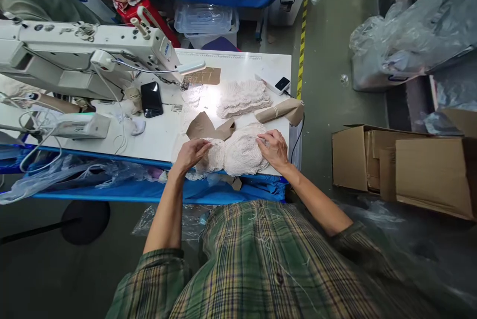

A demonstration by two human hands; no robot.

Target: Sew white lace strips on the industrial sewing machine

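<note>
We are working at the near edge of the white sewing table (164,135), and we are taking that table as our landmark. Our left hand (192,154) is resting on the left end of a cream lace piece (236,154), its fingers curled down and pinching the fabric at the table's front edge. Our right hand (274,149) is pressing on the right end of the same lace piece, fingers bent and closing on the cloth near the table's right front corner. The lace piece is lying bunched between both hands, partly on the table and partly hanging over its near edge above the blue sheet (156,191) below.

Just behind the lace piece, further onto the table, brown paper patterns (203,126) are lying flat. Beyond them, toward the table's far right side, a stack of folded lace (243,98) is sitting under the lamp's bright patch, and a roll of brown paper (281,109) is lying at the table's right edge. A small white device (278,84) is sitting near the far right corner. On the table's left half the sewing machine (85,53) is standing, with a black phone (151,99) lying beside its base. Off the table to the right, on the floor, open cardboard boxes (406,165) are standing. We are wearing a green plaid shirt (268,264).
</note>
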